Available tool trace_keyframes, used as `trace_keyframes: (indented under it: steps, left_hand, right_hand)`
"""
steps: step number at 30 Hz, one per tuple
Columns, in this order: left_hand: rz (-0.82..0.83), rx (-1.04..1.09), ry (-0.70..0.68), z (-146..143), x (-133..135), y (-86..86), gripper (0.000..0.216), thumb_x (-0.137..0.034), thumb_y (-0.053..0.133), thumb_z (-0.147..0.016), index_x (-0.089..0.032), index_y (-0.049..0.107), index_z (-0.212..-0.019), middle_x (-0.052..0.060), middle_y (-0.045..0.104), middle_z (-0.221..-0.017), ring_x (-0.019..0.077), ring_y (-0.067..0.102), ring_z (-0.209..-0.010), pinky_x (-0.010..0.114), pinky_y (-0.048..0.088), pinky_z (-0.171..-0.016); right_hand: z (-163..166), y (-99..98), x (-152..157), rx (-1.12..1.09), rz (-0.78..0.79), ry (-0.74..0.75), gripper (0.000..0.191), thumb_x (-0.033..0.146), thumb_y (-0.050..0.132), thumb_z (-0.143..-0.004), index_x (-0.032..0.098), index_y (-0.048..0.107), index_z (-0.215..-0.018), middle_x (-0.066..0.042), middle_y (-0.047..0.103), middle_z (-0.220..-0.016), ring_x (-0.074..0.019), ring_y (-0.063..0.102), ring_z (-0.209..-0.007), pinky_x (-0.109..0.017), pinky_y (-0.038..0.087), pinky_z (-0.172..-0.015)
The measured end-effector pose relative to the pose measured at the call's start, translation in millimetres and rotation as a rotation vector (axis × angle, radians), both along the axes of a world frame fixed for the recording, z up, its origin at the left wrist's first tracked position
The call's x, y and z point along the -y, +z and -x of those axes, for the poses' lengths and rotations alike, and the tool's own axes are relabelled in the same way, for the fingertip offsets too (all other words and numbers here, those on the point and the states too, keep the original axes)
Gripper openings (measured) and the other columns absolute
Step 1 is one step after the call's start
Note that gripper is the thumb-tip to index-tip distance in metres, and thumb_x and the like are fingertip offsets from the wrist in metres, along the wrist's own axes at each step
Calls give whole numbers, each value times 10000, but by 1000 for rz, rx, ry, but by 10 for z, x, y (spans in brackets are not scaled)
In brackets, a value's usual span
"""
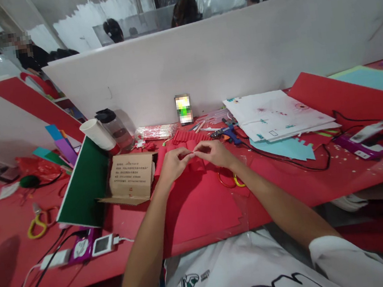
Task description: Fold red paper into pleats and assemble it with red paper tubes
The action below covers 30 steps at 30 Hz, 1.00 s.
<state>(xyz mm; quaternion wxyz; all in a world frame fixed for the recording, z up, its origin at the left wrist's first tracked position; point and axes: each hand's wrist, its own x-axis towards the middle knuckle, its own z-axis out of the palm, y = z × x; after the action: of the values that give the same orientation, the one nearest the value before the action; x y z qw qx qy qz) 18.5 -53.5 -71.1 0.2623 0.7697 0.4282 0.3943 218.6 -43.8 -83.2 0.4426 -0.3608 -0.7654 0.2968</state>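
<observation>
My left hand (177, 162) and my right hand (214, 153) meet over the middle of the table, thumbs and forefingers pinched together. Between the fingertips is a small piece of red paper (196, 165), mostly hidden by the fingers. Pleated red paper (190, 136) lies just behind my hands. Large red sheets (200, 208) spread out flat beneath my wrists. Beside my right forearm, partly covered by it, are scissors with red and yellow handles (239, 181). A blue glue gun (231, 134) rests behind my right hand.
Left are an open cardboard box (130, 177), a green board (84, 186), a paper roll (96, 133), a bottle (115, 127) and more scissors (37, 225). A phone (183, 109) leans on the white partition (253, 50). White sheets (279, 113) and a cable (274, 154) lie right.
</observation>
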Motion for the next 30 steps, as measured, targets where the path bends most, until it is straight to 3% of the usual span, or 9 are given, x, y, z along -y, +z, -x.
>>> trace_keyframes:
  steps: [4, 8, 15, 18, 25, 30]
  left_hand:
    - [104, 116, 20, 28, -56, -49, 263, -402, 732, -814, -157, 796, -885, 73, 787, -859, 194, 690, -766, 295, 508, -724]
    - [151, 177, -11, 49, -88, -66, 257, -374, 720, -816, -154, 797, -924, 88, 795, -908, 201, 706, -803, 297, 527, -751]
    - [31, 158, 33, 66, -77, -16, 195, -335, 679, -836, -155, 754, -841, 43, 749, -790, 158, 646, -711, 269, 499, -696]
    - [16, 146, 11, 60, -68, -10, 196, -339, 669, -847, -156, 738, -862, 25, 714, -765, 140, 607, -686, 256, 476, -667]
    - [222, 281, -104, 25, -90, -56, 335, -464, 683, -838, -148, 703, -949, 38, 707, -800, 143, 641, -704, 273, 526, -711]
    - [231, 334, -46, 18, -110, -73, 330, -437, 759, -773, -149, 720, -928, 29, 685, -746, 142, 629, -687, 263, 510, -682]
  right_hand:
    - [-45, 27, -46, -28, 34, 25, 198, 349, 657, -877, 178, 755, -868, -54, 769, -855, -188, 689, -783, -303, 510, -748]
    - [-61, 19, -77, -20, 6, -51, 199, 333, 640, -883, 169, 733, -820, -49, 750, -798, -176, 659, -731, -293, 495, -712]
    - [-9, 19, -17, -18, -15, -3, 162, 285, 650, -867, 187, 714, -979, -58, 751, -950, -192, 680, -888, -322, 517, -832]
    - [4, 4, -9, -47, -40, -14, 134, 223, 631, -844, 192, 710, -948, -48, 747, -928, -184, 680, -870, -318, 525, -823]
    - [23, -57, -33, -82, -121, -78, 115, 202, 618, -831, 204, 721, -882, -41, 749, -884, -184, 690, -833, -324, 537, -807]
    - [21, -41, -42, -115, -42, 0, 174, 268, 664, -842, 203, 733, -989, -62, 760, -992, -187, 704, -885, -330, 559, -833]
